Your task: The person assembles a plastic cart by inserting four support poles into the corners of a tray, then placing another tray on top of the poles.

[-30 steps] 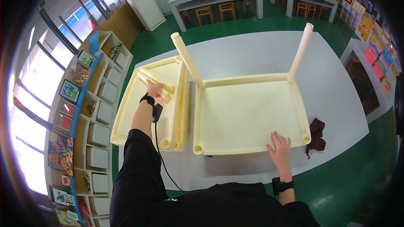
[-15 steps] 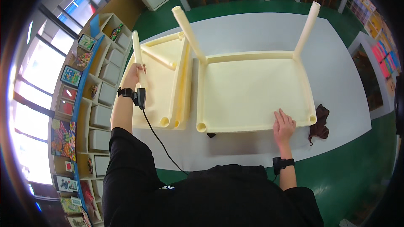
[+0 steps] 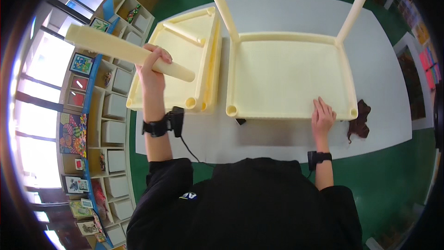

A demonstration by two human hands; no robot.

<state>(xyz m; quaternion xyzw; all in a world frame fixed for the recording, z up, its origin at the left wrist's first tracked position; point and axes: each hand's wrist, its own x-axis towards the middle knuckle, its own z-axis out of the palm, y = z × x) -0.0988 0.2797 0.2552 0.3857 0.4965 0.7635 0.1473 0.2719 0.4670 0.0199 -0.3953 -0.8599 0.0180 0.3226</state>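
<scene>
My left hand (image 3: 155,67) is wrapped round a loose cream plastic table leg (image 3: 108,50), raised and tilted above the left side of the table. In front of me lies an upturned cream tabletop (image 3: 286,76). Two legs, the far left leg (image 3: 223,11) and far right leg (image 3: 352,16), stand in its far corners. Its near corners show bare round sockets, a left socket (image 3: 232,110) and a right socket (image 3: 354,112). My right hand (image 3: 323,119) rests on the tabletop's near edge toward the right, fingers stretched out flat.
More upturned cream tabletops (image 3: 173,85) are stacked at the left, with another loose leg (image 3: 185,34) lying on top. A brown cloth (image 3: 360,121) lies by the near right corner. All sit on a large pale table (image 3: 384,74). Shelving with bins (image 3: 114,132) lines the left.
My left hand has lifted the leg off the left stack and swung it toward me, from upright to slanting. My right hand stays on the tabletop's edge. The view has shifted.
</scene>
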